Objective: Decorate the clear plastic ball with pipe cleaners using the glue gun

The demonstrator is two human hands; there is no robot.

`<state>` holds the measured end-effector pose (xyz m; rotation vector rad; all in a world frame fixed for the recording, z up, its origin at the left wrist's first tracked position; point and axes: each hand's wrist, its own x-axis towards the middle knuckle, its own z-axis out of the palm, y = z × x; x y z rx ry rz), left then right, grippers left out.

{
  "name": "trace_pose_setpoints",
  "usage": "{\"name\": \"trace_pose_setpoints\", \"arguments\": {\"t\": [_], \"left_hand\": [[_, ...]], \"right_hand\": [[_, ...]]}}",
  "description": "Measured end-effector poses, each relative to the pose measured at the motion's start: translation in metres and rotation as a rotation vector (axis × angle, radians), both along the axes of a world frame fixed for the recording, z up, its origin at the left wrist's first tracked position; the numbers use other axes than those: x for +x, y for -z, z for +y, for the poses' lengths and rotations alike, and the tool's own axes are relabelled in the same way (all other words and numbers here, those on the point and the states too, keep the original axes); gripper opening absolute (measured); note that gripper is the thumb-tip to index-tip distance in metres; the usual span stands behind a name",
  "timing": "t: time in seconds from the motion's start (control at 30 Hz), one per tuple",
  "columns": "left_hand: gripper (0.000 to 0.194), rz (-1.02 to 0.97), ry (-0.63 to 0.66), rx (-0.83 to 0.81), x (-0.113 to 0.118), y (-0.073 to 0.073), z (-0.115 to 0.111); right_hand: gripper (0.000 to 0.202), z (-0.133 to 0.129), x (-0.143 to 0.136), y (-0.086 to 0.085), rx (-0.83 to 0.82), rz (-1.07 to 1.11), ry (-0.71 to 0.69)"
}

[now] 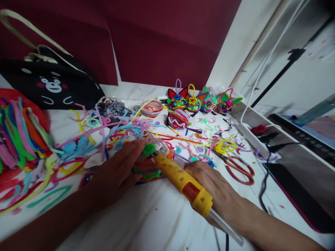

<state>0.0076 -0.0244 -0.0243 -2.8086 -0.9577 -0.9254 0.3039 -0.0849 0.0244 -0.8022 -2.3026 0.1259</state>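
A yellow hot glue gun (180, 181) is in the grip of my right hand (211, 188), a clear glue stick poking out of its back end. Its nozzle points down at a round pipe-cleaner ornament (149, 170) in grey, orange and green, near a green coil (149, 149) on top. My left hand (119, 167) holds the left side of that ornament, fingers bent against it. Whether the nozzle touches the ornament I cannot tell. Behind it lie a striped ball (179, 119), a striped bowl shape (151, 108) and several animal-head ornaments (193, 99) with loops.
Orange-handled scissors (239, 170) lie to the right, beside a power strip (255, 139) with cables. Loose pipe cleaners (78, 139) cover the left and middle table. A red bag of pipe cleaners (23, 136) and a black bag (52, 80) stand left. A dark pad (295, 198) lies right.
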Motion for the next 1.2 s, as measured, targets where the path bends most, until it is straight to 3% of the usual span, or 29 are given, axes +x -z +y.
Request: {"name": "trace_pose_setpoints", "arguments": {"t": [0.3,0.7,1.2], "left_hand": [[0.074,0.025,-0.001,0.023,0.000,-0.001,0.001],[0.075,0.009,-0.053,-0.031,0.005,-0.004,-0.005],[0.072,0.001,-0.054,-0.046,0.007,-0.004,-0.005]], "right_hand": [[0.021,-0.005,-0.001,-0.005,0.007,-0.043,0.016],[0.021,-0.004,0.002,0.004,0.027,-0.036,0.030],[0.021,-0.003,-0.003,0.003,0.016,-0.024,-0.020]]}}
